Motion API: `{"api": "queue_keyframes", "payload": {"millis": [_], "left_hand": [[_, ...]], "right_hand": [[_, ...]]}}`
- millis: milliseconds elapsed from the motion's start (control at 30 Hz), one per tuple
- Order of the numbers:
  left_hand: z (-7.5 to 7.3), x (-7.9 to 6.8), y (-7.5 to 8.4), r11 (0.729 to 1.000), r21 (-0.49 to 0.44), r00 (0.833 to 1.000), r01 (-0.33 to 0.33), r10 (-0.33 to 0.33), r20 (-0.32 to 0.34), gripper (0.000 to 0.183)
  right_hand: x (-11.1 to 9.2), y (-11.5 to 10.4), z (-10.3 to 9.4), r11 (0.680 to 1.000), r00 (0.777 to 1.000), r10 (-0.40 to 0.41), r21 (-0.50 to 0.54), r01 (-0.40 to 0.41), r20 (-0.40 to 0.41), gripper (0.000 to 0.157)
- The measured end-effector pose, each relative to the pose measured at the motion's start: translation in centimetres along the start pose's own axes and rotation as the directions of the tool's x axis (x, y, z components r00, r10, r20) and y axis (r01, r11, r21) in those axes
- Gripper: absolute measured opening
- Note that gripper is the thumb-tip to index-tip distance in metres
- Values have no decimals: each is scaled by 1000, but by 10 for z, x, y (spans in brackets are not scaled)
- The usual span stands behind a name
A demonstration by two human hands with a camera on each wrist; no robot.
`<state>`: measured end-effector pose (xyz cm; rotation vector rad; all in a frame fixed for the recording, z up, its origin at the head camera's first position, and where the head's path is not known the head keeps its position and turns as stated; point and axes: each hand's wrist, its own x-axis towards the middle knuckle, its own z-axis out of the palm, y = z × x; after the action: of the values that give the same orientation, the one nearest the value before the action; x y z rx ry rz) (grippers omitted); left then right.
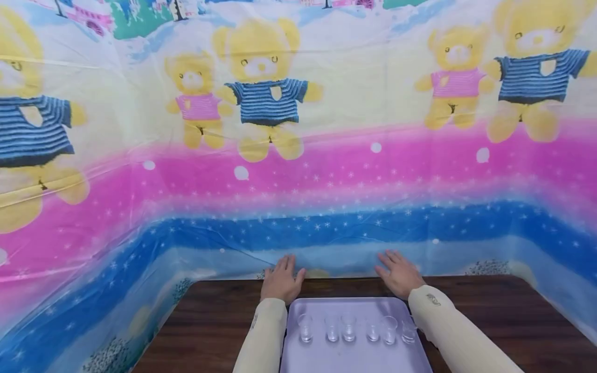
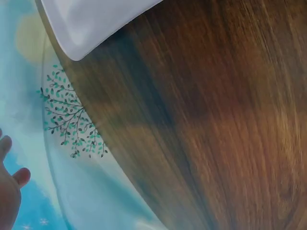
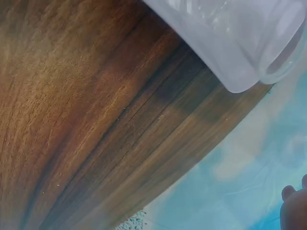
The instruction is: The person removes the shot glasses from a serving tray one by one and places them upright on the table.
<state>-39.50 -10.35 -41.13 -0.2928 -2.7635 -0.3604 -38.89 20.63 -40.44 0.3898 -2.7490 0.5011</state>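
Note:
A lilac tray (image 1: pixel 354 360) lies on the dark wooden table, with a row of several small clear glasses (image 1: pixel 348 329) across its far half. My left hand (image 1: pixel 282 280) is just beyond the tray's far left corner, fingers extended and holding nothing. Past the far right corner, my right hand (image 1: pixel 400 274) has its fingers spread, also bare of any object. Only part of the left hand (image 2: pixel 8 196) shows at the left wrist view's edge. The right wrist view catches a clear glass (image 3: pixel 283 52) close up beside the tray corner, with fingertips low at the right.
The wooden table (image 1: pixel 214 316) extends to both sides of the tray. Behind its far edge hangs a patterned sheet (image 1: pixel 345 166) with printed bears, pink and blue bands and snowflakes, wrapping round the left and right sides.

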Motion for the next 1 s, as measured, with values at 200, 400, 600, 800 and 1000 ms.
{"api": "queue_keyframes", "payload": {"millis": [200,400,600,800,1000], "left_hand": [[10,-1,-6,995,-98,992,34,-22,122,59],[17,7,-21,971,-236,977,36,15,212,52],[23,7,-54,933,-358,969,34,57,239,37],[26,5,-65,888,-459,959,44,91,269,31],[35,2,-63,814,-571,935,106,113,335,28]], "right_hand": [[2,9,2,988,999,-26,155,22,24,56],[5,28,1,972,998,-45,233,31,53,62],[-2,30,-2,951,995,-77,303,53,68,53],[-9,37,-8,928,992,-122,359,102,34,36],[-32,45,-19,930,978,-184,341,139,102,25]]}}
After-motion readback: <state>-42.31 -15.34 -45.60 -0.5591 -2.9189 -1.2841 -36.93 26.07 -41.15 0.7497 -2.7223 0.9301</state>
